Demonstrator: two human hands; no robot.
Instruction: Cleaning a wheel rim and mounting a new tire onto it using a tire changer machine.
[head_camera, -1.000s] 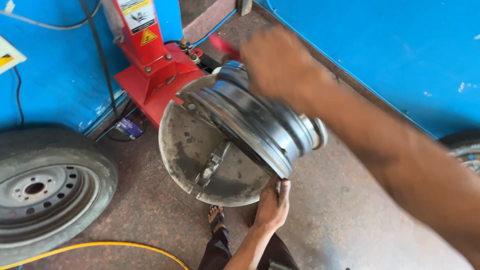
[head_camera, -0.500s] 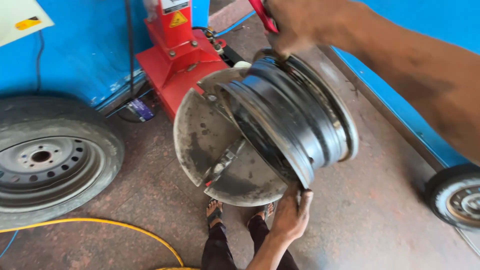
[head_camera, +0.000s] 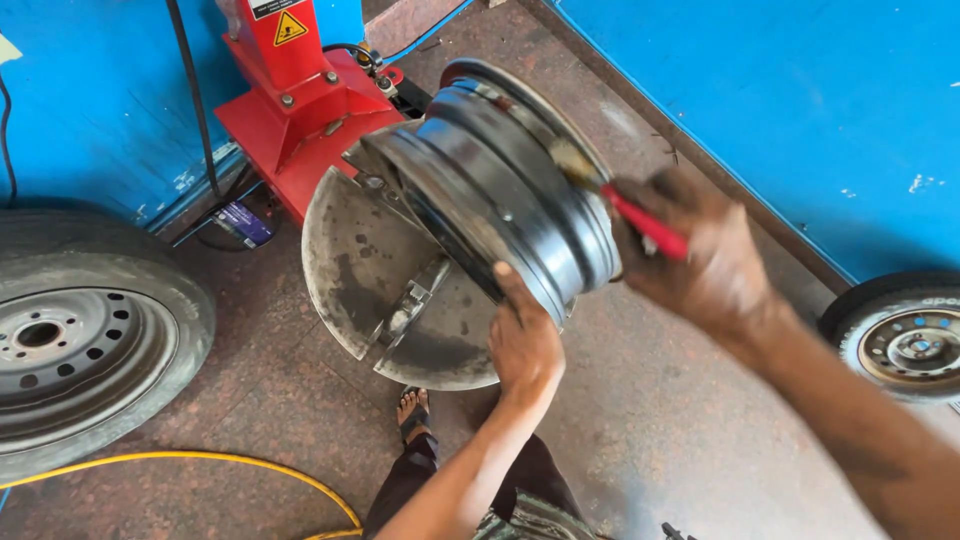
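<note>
Closest to my view, my right hand (head_camera: 705, 255) is clenched around a red-handled brush (head_camera: 615, 195); its pale bristle end lies against the outer lip of the bare steel wheel rim (head_camera: 510, 185). The handle runs back under my fingers, so most of it is hidden. My left hand (head_camera: 522, 345) comes up from below and grips the near edge of that rim, fingers wrapped over the lip, thumb side toward me.

The rim itself is dark, tyreless, and tilted up on edge, leaning over the round turntable (head_camera: 360, 270) of the red tyre-changing machine (head_camera: 295, 95). I think its far edge rests on the table's clamps, though the contact point is hidden behind the rim. The turntable plate is worn grey metal with a slotted jaw track showing below the rim.

Under my arms I see my foot in a sandal (head_camera: 413, 412) on the speckled floor (head_camera: 260, 400). A yellow hose (head_camera: 200, 458) curves across the floor to the left. Beyond it lies a mounted tyre on a grey steel wheel (head_camera: 85, 335), flat on the ground. At the far right, another small wheel (head_camera: 905, 340) stands against the blue wall (head_camera: 800, 110).
</note>
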